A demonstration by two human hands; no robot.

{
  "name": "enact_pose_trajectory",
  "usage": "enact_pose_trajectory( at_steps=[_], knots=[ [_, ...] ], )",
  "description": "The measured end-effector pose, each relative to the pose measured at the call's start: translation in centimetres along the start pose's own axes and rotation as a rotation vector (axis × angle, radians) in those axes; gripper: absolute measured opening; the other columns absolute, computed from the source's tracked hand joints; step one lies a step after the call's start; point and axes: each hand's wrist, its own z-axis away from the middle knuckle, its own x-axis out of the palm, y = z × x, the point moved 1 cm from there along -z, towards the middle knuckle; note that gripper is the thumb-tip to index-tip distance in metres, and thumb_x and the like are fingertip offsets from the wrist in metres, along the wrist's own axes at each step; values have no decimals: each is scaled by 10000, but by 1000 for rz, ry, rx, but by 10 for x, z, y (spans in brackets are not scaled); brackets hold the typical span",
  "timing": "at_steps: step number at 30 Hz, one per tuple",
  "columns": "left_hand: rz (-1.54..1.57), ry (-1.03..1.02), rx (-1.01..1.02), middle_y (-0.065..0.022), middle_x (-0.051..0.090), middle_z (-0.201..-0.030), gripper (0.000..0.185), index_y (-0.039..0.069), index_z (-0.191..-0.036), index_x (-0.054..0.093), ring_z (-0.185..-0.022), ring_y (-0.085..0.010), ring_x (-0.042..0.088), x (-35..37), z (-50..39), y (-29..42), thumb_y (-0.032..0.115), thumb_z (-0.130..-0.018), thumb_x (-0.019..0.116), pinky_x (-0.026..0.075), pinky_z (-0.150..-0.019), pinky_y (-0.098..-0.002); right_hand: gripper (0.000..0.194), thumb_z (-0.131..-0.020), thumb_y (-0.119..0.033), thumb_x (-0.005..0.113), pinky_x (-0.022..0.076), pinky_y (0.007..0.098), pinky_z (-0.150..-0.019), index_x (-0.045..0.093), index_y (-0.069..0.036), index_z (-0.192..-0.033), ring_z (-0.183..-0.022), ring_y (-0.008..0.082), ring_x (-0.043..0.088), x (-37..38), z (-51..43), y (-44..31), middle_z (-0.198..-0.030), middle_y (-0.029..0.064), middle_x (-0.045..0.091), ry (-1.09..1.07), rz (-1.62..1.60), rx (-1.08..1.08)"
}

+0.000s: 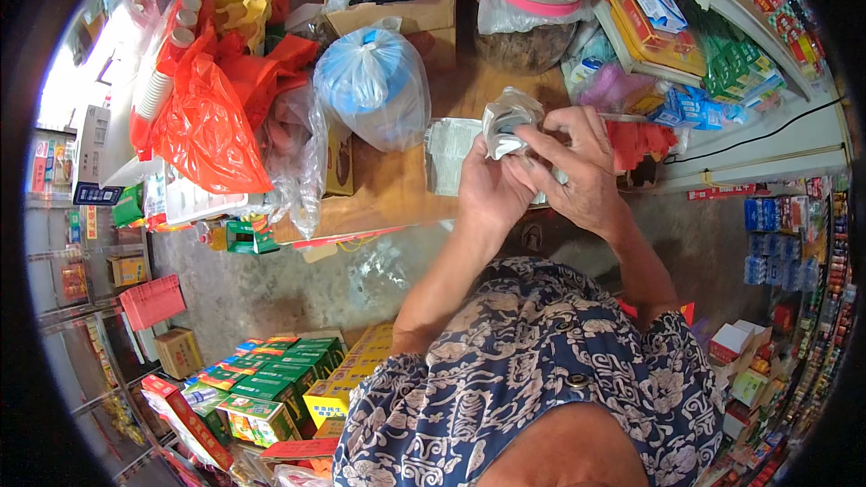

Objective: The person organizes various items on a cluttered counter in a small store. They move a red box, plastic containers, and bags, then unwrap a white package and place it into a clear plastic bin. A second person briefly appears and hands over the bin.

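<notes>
A crumpled silvery foil pouch [509, 98] stands mouth-up above the wooden table, its opening showing a dark inside. Around its lower part close the fingers and thumb of my left hand [492, 184]. My right hand [583, 172] comes in from the right. Its index finger reaches to the pouch's mouth, and the thumb lies close to my left fingertips. Whether the right fingers pinch anything is not clear. Beneath and left of the pouch, a sheet of printed paper [450, 155] lies on the wooden table [385, 182]. The pouch's contents are hidden.
A tied clear bag around a blue-lidded tub [371, 88] stands left of my hands. Red plastic bags [210, 115] pile farther left. Behind is a large container with a pink band [534, 0]. Packaged goods [659, 34] crowd the right. Stacked cartons [270, 379] stand on the floor.
</notes>
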Motion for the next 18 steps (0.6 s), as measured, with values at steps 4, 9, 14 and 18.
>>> enact_pose_trajectory(
  at_steps=[4,9,14,18],
  knots=[
    [-33,-67,-22,-111,620,-1195,404,69,-1221,537,-1077,-251,606,-5,-3,0,356,-1014,342,498,-919,-407,379,-776,-228,692,378,444,-884,642,-78,-1120,-946,306,493,-4,-10,2,-989,118,515,-159,182,-54],
    [-82,80,-16,-103,622,-1193,394,71,-1218,540,-1091,-251,599,6,-1,-3,354,-1016,354,488,-940,-413,403,-784,-244,673,379,455,-940,622,-79,-1148,-957,304,494,-5,-15,-6,-999,128,517,-209,356,-151],
    [-34,89,-26,-92,626,-1181,366,62,-1204,544,-1077,-236,605,6,0,-1,325,-1021,368,493,-940,-402,350,-803,-224,638,395,465,-965,631,-79,-1121,-1010,306,507,-2,-13,3,-1015,137,527,-267,355,-248],
    [-66,132,-16,-81,627,-1170,357,63,-1194,547,-1046,-228,615,4,2,-1,315,-1025,360,511,-901,-398,333,-766,-181,692,400,473,-943,669,-97,-1087,-993,306,505,-2,-14,3,-970,119,489,-244,288,-271]
  ],
)
